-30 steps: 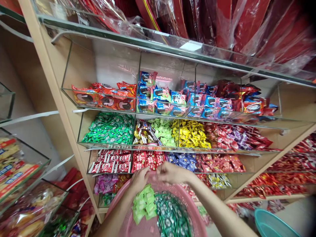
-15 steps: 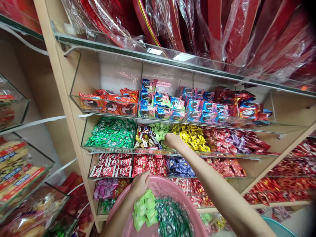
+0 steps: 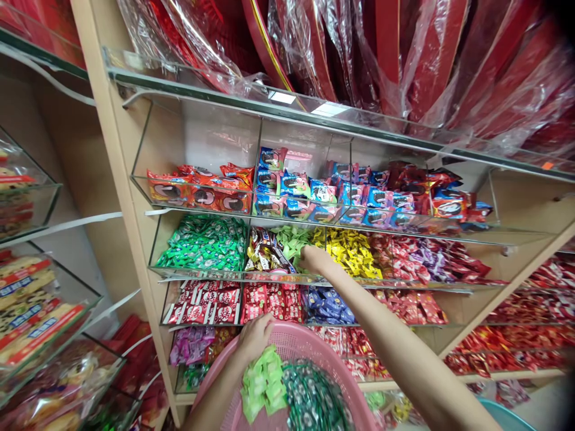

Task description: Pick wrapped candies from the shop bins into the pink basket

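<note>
My left hand (image 3: 255, 336) is closed over the far rim of a pink plastic basket (image 3: 296, 336). Inside the basket, light green wrapped candies (image 3: 264, 383) lie on the left, beside a heap of dark green wrapped candies (image 3: 317, 395). My right hand (image 3: 313, 260) reaches into a shelf compartment at the pile of light green candies (image 3: 290, 238). Its fingertips are hidden, so whether it grips any candy does not show. Brown snack packets (image 3: 265, 248) sit left of that pile, and yellow wrapped candies (image 3: 348, 248) sit right of it.
A glass shelf edge (image 3: 278, 278) runs in front of my right hand. Green candies (image 3: 202, 242) fill the compartment at left. Blue packets (image 3: 327, 305) lie one shelf below, and cookie packs (image 3: 294, 182) one above. A wooden upright (image 3: 119, 197) stands on the left.
My right hand has dipped slightly lower into the light green candies. The left hand stays on the basket rim.
</note>
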The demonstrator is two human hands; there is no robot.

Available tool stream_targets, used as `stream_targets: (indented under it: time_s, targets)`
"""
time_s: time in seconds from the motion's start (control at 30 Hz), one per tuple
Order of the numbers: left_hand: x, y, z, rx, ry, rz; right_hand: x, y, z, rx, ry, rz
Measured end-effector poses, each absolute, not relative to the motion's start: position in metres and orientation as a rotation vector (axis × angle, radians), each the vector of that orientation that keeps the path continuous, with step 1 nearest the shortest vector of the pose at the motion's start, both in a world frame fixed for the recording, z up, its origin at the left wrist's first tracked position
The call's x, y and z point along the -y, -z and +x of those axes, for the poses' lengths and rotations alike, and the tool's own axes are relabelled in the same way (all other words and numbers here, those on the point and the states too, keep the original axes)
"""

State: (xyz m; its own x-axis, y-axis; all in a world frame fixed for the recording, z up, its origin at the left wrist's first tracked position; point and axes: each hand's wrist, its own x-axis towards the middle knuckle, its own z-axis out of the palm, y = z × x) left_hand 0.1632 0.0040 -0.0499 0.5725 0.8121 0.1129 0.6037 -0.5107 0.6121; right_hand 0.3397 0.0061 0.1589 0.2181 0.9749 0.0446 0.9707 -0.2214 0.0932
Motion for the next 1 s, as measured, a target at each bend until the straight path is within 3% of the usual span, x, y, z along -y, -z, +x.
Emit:
stream_targets:
  time_s: [0.23, 0.33, 0.43, 0.57, 0.77, 1.0]
  targets:
    - [-0.006, 0.055, 0.164, -1.098, -0.574, 2.321, 0.028, -0.159, 0.336, -2.139, -0.408, 2.511]
    - [-0.008, 0.057, 0.164, -1.077, -0.591, 2.297, 0.057, -0.15, 0.327, -2.502, -0.32, 2.466]
    - [-0.009, 0.059, 0.165, -1.072, -0.59, 2.263, 0.083, -0.119, 0.317, -2.795, 0.005, 2.277]
    - [-0.009, 0.059, 0.165, -1.06, -0.577, 2.249, 0.099, -0.046, 0.308, -2.72, 0.29, 2.228]
    - [-0.006, 0.055, 0.164, -1.094, -0.558, 2.246, 0.093, 0.04, 0.298, -2.401, 0.202, 2.14]
    - [-0.008, 0.055, 0.164, -1.092, -0.549, 2.246, 0.08, 0.049, 0.284, -2.403, 0.15, 2.02]
